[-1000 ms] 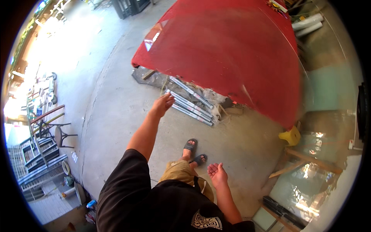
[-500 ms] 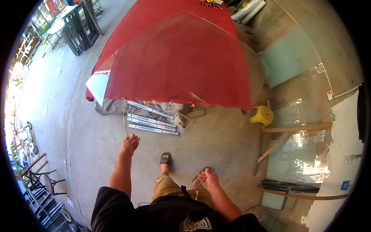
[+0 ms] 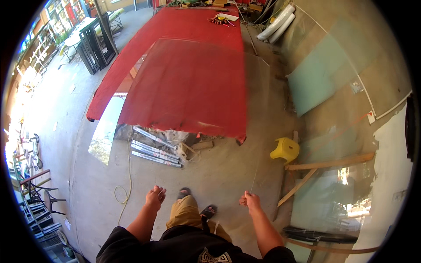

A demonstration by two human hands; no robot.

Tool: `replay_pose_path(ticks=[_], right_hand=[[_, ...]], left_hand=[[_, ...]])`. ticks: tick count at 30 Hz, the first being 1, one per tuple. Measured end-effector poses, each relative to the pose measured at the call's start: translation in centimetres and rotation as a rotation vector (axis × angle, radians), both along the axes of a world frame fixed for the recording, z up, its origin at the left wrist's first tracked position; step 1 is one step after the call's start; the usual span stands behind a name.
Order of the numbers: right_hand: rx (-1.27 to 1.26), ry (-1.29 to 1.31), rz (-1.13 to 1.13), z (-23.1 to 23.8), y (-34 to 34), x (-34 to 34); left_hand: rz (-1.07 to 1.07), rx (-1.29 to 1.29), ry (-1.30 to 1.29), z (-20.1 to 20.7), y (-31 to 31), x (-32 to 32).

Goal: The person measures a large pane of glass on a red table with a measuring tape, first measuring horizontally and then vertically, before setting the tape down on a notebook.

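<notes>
A large clear glass sheet (image 3: 188,83) stretches in front of me, its far part over the red-covered table (image 3: 175,24). The red cloth shows through it, and one side edge runs as a thin line down to my right hand (image 3: 251,200). That hand is closed in a pinch on the sheet's near right corner. My left hand (image 3: 155,196) has its fingers curled at the near edge; the glass is hardly visible there. A bright window-like reflection (image 3: 106,133) lies at the left.
Wrapped metal-looking strips (image 3: 155,153) lie on the floor by the table. A yellow stool (image 3: 285,150) stands to the right, beside a wooden brace (image 3: 331,161) and leaning glass panes (image 3: 315,83). A pale cord (image 3: 127,193) loops on the floor at left.
My right hand has moved right and outward, and my left hand is lower and slightly right. The glass edge has shifted with them. The view has tilted up, showing more of the table.
</notes>
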State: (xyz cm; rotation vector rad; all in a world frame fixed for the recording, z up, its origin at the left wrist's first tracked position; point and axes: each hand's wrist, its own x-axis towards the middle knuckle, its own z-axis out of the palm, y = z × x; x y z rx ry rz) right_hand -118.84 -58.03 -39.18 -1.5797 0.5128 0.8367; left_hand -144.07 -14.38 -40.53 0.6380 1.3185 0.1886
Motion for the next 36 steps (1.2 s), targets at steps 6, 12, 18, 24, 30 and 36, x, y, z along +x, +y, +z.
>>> replay_pose_path(ticks=[6,12,18,24,30,36], right_hand=[[0.008,-0.043,0.042,0.2,-4.8,14.1],[-0.1,-0.067,0.156,2.5,-6.0,29.1],[-0.147,-0.068,0.26,3.4,-5.8,43.3],[-0.163,-0.092,0.409,3.2,-5.5,59.2],[-0.2,-0.186,0.633,3.5,-3.2,76.5],[-0.218,-0.249,0.762,4.2,3.2,92.6]], left_hand=[[0.056,-0.078,-0.006,0.8,-9.4,8.1],[0.144,-0.166,0.011,0.1,-15.3,19.0],[0.244,-0.222,-0.008,1.2,-21.3,26.9],[0.281,-0.351,-0.06,1.9,-27.2,38.4],[0.407,-0.323,-0.01,2.1,-33.1,52.6],[0.527,-0.377,-0.017,4.0,-34.7,68.1]])
